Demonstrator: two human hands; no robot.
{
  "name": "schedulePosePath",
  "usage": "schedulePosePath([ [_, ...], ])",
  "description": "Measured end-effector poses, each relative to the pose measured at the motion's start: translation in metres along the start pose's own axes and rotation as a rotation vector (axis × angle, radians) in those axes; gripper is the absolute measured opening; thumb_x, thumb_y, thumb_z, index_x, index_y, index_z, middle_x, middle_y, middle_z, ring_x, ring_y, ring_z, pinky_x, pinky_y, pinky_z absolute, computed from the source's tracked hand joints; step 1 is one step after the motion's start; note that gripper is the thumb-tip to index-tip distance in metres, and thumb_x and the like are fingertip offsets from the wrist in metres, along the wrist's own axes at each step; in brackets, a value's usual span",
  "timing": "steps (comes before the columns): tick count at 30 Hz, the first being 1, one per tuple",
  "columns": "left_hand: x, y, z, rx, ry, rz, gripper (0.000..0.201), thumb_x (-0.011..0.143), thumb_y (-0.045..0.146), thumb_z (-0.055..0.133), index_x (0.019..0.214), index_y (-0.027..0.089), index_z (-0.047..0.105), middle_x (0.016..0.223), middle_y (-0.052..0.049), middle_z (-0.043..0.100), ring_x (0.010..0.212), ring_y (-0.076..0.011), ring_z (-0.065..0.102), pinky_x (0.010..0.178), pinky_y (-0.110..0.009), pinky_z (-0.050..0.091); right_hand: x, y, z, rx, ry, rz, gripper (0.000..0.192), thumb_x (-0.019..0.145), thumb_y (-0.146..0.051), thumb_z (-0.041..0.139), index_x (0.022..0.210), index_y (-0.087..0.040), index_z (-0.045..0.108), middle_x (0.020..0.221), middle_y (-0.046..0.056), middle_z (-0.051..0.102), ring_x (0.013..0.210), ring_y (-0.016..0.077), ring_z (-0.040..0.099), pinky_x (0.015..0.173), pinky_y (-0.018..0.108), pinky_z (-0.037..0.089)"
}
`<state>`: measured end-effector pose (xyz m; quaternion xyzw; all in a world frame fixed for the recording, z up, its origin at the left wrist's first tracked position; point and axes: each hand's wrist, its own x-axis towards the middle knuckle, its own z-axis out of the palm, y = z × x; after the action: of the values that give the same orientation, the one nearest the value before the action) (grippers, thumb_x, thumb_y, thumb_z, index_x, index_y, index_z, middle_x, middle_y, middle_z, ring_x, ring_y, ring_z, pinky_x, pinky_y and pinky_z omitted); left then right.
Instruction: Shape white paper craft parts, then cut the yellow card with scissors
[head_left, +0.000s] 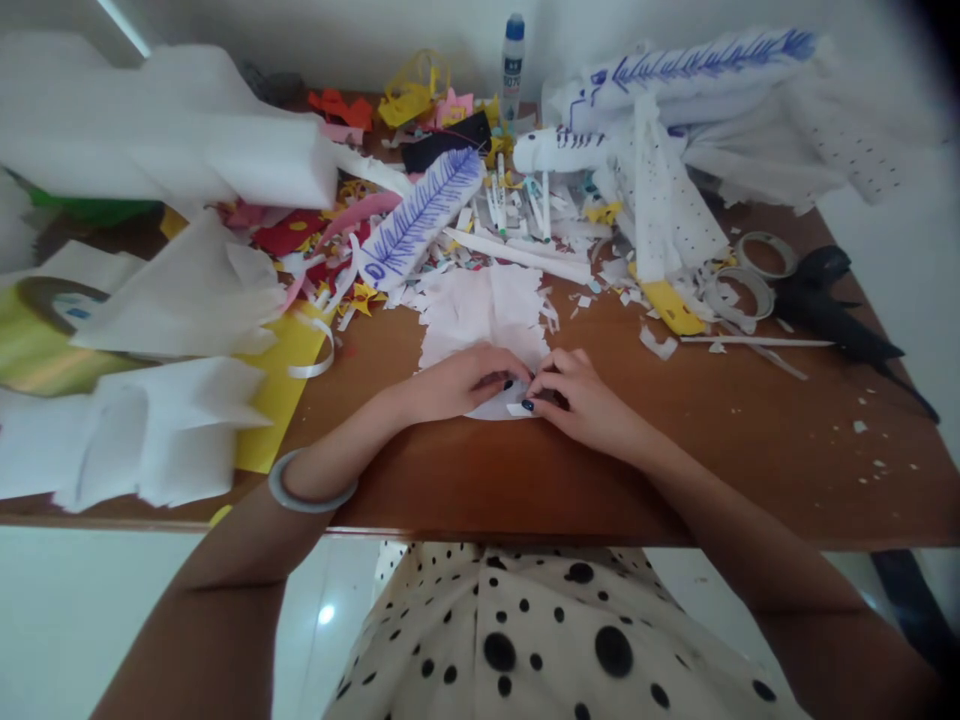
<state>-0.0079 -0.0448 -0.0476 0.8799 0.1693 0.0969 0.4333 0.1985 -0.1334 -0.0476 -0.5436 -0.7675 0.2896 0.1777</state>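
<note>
A white sheet of paper point(480, 305) with ragged, fringed side edges lies on the brown table in front of me. My left hand point(469, 382) rests over its near part, fingers bent and pinching at the paper. From the other side my right hand point(589, 405) meets it, thumb and fingers closed on the paper's near right edge. A small white paper piece point(517, 409) shows just under the fingertips. The exact pinch points are partly hidden by my fingers.
Paper scraps and markers point(501, 195) lie behind the sheet, near a glue bottle point(513, 70) and a blue-drawn paper feather shape point(424, 218). Tape rolls point(739, 293) and black-handled scissors point(832, 305) sit right. White paper shapes point(172, 425) and yellow paper point(277, 400) fill the left.
</note>
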Motion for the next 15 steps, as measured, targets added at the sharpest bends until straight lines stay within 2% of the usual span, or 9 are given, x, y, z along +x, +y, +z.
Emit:
schedulePosePath([
  [7,0.0009,0.0013,0.0026,0.027,-0.01,0.01,0.025,0.09,0.024,0.052,0.113,0.023,0.061,0.112,-0.006,0.064,0.105,-0.0193,0.057,0.097,-0.035,0.039,-0.0006,0.0023,0.0018,-0.032,0.012,-0.032,0.01,0.086,-0.021,0.057,0.086,-0.02,0.067,0.1,0.008,0.054,0.096,0.0232,0.042,0.089,0.039,0.04],
  [15,0.0034,-0.0002,0.009,0.13,-0.005,0.016,0.024,0.084,0.022,0.06,0.108,0.022,0.06,0.115,-0.005,0.06,0.109,-0.0206,0.051,0.099,-0.035,0.035,0.0002,-0.0014,0.0032,-0.071,0.039,-0.027,0.01,0.085,-0.019,0.057,0.082,-0.019,0.067,0.099,0.008,0.056,0.095,0.0233,0.042,0.088,0.037,0.04],
])
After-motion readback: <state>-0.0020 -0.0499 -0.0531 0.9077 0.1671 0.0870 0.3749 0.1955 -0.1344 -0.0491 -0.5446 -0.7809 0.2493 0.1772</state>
